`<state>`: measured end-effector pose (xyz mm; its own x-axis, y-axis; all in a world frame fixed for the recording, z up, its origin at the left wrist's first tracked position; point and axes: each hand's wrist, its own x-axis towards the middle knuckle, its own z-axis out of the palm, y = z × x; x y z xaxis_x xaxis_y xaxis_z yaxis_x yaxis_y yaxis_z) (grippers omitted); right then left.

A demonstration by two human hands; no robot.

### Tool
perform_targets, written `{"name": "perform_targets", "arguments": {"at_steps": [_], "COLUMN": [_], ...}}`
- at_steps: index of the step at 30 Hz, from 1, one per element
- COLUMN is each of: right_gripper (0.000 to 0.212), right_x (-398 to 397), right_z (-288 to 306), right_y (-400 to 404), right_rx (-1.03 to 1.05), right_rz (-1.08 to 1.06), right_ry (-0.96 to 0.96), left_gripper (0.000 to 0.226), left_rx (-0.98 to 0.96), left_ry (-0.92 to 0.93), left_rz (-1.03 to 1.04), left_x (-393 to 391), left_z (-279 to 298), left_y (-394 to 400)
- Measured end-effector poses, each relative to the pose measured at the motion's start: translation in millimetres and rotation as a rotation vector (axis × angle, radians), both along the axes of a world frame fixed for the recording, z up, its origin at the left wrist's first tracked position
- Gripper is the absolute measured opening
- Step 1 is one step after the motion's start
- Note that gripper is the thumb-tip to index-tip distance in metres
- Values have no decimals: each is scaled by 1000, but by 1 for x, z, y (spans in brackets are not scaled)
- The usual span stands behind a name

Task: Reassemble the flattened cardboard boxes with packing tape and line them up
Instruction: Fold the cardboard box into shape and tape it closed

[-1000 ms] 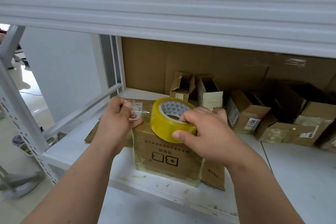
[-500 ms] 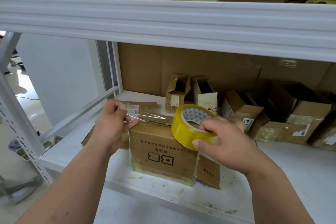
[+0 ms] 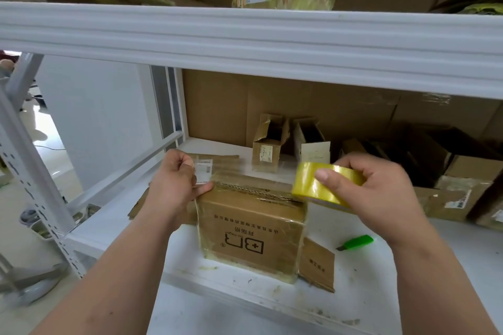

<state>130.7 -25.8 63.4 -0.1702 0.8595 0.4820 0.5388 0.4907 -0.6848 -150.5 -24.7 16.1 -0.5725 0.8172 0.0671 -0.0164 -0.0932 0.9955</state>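
Standing on a white shelf (image 3: 408, 280) directly below and between the two hands, a brown cardboard box (image 3: 250, 234) is being taped. The free end of a clear tape strip (image 3: 239, 168) is pinched by the left hand (image 3: 177, 179) at the box's upper left corner. A yellow tape roll (image 3: 318, 187) is gripped by the right hand (image 3: 381, 190), thumb on its rim. A green utility knife (image 3: 356, 242) is seen below the right hand.
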Motion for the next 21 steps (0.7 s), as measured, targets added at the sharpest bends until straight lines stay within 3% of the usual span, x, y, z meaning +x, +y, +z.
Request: {"name": "perform_targets", "arguments": {"at_steps": [7, 12, 17, 21], "right_gripper": [26, 40, 18, 17], "right_x": [16, 23, 23, 20], "right_z": [6, 12, 10, 8], "right_y": [-1, 3, 16, 21], "right_rx": [-121, -192, -273, -344], "right_rz": [82, 86, 4, -28], "right_ry": [-20, -53, -202, -239], "left_gripper": [18, 17, 18, 21], "left_rx": [-42, -78, -123, -164], "left_ry": [56, 48, -20, -70], "left_rz": [-26, -55, -93, -136], "left_x": [-2, -6, -11, -13], "left_z": [1, 2, 3, 5], "left_y": [8, 10, 9, 9]}}
